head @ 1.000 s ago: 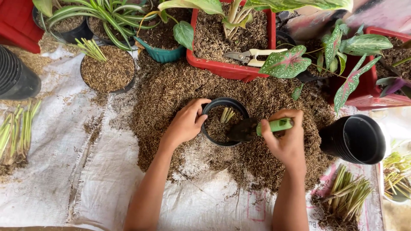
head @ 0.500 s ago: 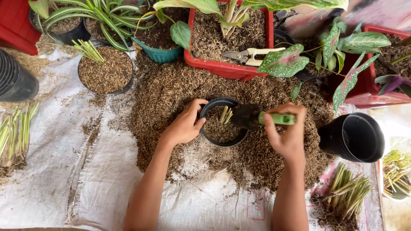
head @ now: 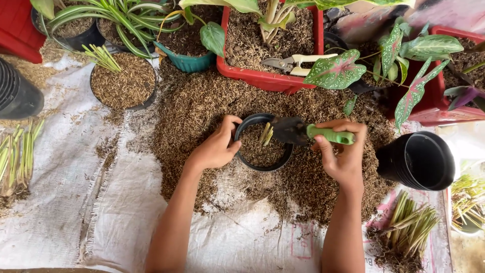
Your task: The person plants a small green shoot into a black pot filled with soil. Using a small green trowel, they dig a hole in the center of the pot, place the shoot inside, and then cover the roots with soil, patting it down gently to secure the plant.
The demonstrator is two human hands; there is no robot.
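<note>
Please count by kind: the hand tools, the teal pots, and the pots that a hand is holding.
Trowel: 1
Pruning shears: 1
Teal pot: 1
Black pot: 1
Total: 4

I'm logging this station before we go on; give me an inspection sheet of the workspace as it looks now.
Surface: white woven sheet on the ground, with a pile of brown potting mix spread over its middle.
Job's things: small black pot filled with mix, a pale green cutting upright in it; green-handled trowel with its blade over the pot.
Clutter: pruning shears in the red planter; empty black pots; bundles of cuttings; a filled pot.
Grippers: left hand grips the pot rim; right hand holds the trowel handle.
Cables: nothing seen.
Surroundings: potted leafy plants along the far edge.
</note>
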